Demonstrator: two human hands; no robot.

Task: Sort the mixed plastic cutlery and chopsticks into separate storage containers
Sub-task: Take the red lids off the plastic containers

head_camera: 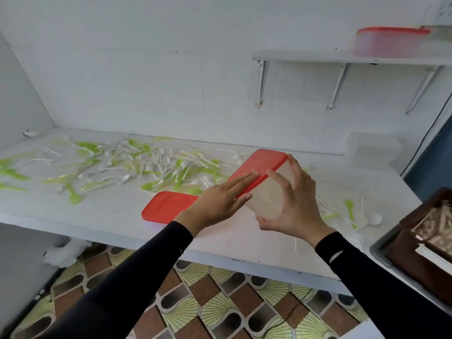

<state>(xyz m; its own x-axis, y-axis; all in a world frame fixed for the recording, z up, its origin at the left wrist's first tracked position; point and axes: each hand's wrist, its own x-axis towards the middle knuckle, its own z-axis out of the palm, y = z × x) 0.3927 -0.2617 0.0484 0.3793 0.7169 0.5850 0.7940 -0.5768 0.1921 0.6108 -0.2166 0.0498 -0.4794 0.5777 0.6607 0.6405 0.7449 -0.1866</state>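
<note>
A translucent storage container (267, 196) with a red lid (263, 165) is tilted above the white counter (110, 211). My right hand (296, 204) grips its body, fingers curled over the top and thumb under it. My left hand (223, 199) lies with straight fingers flat against the red lid. A second red lid (163, 206) lies flat on the counter under my left wrist. Several green and white plastic spoons and forks (137, 165) are scattered across the counter's left and middle. A few more pieces of cutlery (352, 214) lie at the right.
A wall shelf (318, 56) at upper right carries another red-lidded container (389, 42). A clear lidless container (374, 150) stands at the counter's back right. A brown box (425, 243) with pale sticks sits at the right edge. Patterned floor lies below the counter.
</note>
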